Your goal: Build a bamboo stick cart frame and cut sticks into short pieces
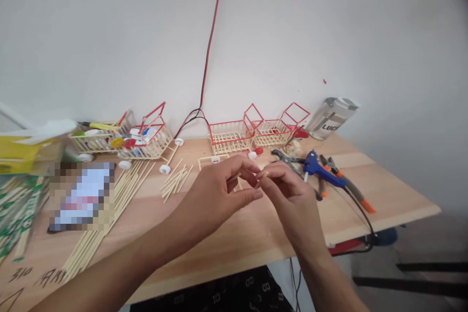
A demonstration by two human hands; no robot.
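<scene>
My left hand (234, 183) is raised above the table, its fingers curved and its thumb stretched out with a gap between them. Its fingertips meet those of my right hand (290, 190). Between the right thumb and index finger is a tiny pale piece of stick (264, 175), mostly covered by the fingers. Behind my left hand lies a small flat stick frame (203, 160) with a white wheel (215, 159) at it; my hand hides part of this frame.
Miniature stick carts (151, 141) and red-rimmed baskets (230, 139) line the wall. Short sticks (176, 183) and long sticks (106, 219) lie left, beside a blurred phone (84, 195). Pliers (287, 158), a blue glue gun (321, 169) and a tilted clear container (331, 119) are right.
</scene>
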